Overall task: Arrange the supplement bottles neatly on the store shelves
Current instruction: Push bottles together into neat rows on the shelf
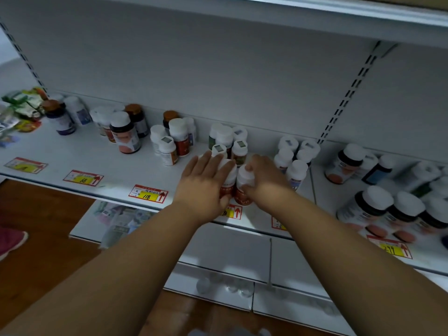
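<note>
Two white-capped bottles with red labels stand side by side near the front edge of the white shelf [116,170]. My left hand [206,183] grips the left red-label bottle [229,184], fingers over its cap and thumb low on its side. My right hand [264,180] grips the right red-label bottle [243,187] at its cap and lower side. Right behind them stands a cluster of white-capped bottles [228,139]. More groups of bottles stand along the shelf: a dark bottle with a white cap [124,133], a red-labelled one [180,137], and a white group [294,156] beside my right hand.
Large dark bottles [378,209] crowd the right shelf section. Colourful packets [21,107] lie at the far left. Red-and-yellow price tags [148,193] line the shelf front. Lower shelves [230,248] hold more goods. Wooden floor and a pink shoe [11,240] show lower left.
</note>
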A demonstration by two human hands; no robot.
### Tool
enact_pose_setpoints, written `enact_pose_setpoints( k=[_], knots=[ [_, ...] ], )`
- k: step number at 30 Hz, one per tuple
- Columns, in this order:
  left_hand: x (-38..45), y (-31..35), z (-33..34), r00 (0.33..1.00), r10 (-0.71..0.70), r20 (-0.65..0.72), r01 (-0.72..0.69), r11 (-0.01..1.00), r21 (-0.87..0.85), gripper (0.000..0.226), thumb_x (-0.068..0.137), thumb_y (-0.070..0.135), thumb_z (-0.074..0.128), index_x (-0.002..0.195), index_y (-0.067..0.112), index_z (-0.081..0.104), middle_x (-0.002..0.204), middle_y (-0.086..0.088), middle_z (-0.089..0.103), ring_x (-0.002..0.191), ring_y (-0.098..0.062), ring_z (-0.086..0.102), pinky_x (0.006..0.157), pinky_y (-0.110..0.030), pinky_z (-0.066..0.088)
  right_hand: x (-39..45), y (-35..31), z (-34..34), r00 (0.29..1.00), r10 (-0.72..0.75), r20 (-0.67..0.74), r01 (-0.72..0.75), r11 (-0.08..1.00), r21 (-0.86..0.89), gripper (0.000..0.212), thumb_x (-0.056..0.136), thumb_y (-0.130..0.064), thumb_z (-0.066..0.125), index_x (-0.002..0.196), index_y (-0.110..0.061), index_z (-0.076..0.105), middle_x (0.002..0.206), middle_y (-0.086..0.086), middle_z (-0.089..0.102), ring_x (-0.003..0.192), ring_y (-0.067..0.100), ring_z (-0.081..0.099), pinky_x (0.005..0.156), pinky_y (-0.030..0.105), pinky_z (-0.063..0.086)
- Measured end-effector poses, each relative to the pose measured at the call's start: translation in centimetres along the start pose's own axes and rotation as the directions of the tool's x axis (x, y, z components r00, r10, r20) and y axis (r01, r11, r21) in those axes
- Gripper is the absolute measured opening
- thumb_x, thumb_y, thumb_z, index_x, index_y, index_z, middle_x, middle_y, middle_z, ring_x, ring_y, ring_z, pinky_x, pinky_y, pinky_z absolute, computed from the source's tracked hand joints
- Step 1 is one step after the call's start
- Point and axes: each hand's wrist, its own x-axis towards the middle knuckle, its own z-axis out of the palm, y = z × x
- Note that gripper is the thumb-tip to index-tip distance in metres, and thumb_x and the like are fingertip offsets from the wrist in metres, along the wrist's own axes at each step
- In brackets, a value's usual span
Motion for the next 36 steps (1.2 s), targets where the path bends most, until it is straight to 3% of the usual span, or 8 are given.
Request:
enact_pose_setpoints(
  k=[8,12,16,22,26,32,36],
  knots=[
    [-0.1,0.4,-0.8,0.999,0.017,0.051,-0.017,1.000,0.001,0.079,0.074,0.050,0.066,0.144,0.022,0.042,0.149,-0.013,0.041,0.138,-0.036,0.035,0.115,-0.051,0.023,-1.0,-1.3,-0.7,0.999,-0.035,0.009,0.035,0.998,-0.052,0.053,0.079,-0.022,0.069,0.125,-0.014,0.044,0.118,0.010,0.045,0.100,0.028,0.051,0.075,0.033,0.041],
    [0.2,1.2,-2.1,1.000,0.011,0.005,-0.011,1.000,-0.016,0.077,0.070,0.045,0.070,0.138,0.017,0.050,0.138,-0.016,0.051,0.127,-0.037,0.047,0.110,-0.050,0.032,-2.6,-1.3,-2.3,0.986,-0.115,-0.117,0.104,0.990,-0.092,0.056,0.078,-0.021,0.071,0.127,-0.008,0.050,0.121,0.014,0.049,0.107,0.030,0.051,0.083,0.032,0.040],
    [0.7,4.2,-3.9,0.996,0.038,-0.083,-0.047,0.992,-0.115,0.061,0.073,0.044,0.061,0.126,0.014,0.054,0.120,-0.011,0.060,0.106,-0.032,0.055,0.090,-0.042,0.043,-5.2,-0.2,-5.7,0.961,-0.108,-0.253,0.092,0.993,-0.074,0.054,0.077,-0.023,0.072,0.127,-0.012,0.053,0.123,0.011,0.051,0.110,0.027,0.051,0.086,0.024,0.038],
    [2.0,11.7,-4.6,0.984,0.081,-0.160,-0.126,0.946,-0.299,0.046,0.076,0.035,0.067,0.117,0.015,0.058,0.111,-0.008,0.062,0.100,-0.029,0.057,0.083,-0.039,0.046,-9.9,4.1,-10.8,0.931,-0.076,-0.358,0.060,0.997,-0.055,0.040,0.082,-0.026,0.069,0.118,-0.015,0.058,0.120,0.007,0.055,0.106,0.023,0.055,0.086,0.036,0.047],
    [4.0,17.6,-4.4,0.982,0.093,-0.167,-0.147,0.925,-0.352,0.045,0.079,0.040,0.061,0.118,0.017,0.057,0.109,-0.007,0.063,0.100,-0.027,0.056,0.082,-0.036,0.047,-12.2,8.5,-13.7,0.901,-0.069,-0.428,0.072,0.997,-0.009,0.033,0.083,-0.026,0.069,0.113,-0.015,0.060,0.113,0.004,0.056,0.100,0.018,0.055,0.081,0.029,0.046],
    [8.8,30.2,-3.3,0.977,0.108,-0.184,-0.181,0.876,-0.448,0.042,0.080,0.032,0.067,0.118,0.014,0.062,0.109,-0.010,0.063,0.101,-0.032,0.056,0.084,-0.036,0.043,-15.5,20.8,-20.3,0.878,-0.028,-0.478,0.009,0.999,-0.042,0.023,0.084,-0.017,0.069,0.106,-0.012,0.065,0.105,0.003,0.059,0.092,0.012,0.052,0.076,0.009,0.031],
    [11.1,37.1,-2.1,0.985,0.105,-0.140,-0.159,0.873,-0.460,0.047,0.082,0.037,0.060,0.123,0.014,0.061,0.115,-0.010,0.062,0.106,-0.032,0.055,0.089,-0.036,0.041,-15.4,30.0,-25.0,0.935,0.056,-0.351,-0.114,0.982,-0.147,0.018,0.091,-0.015,0.059,0.103,-0.004,0.065,0.100,0.009,0.061,0.093,0.023,0.056,0.075,0.024,0.036]
  ],
)
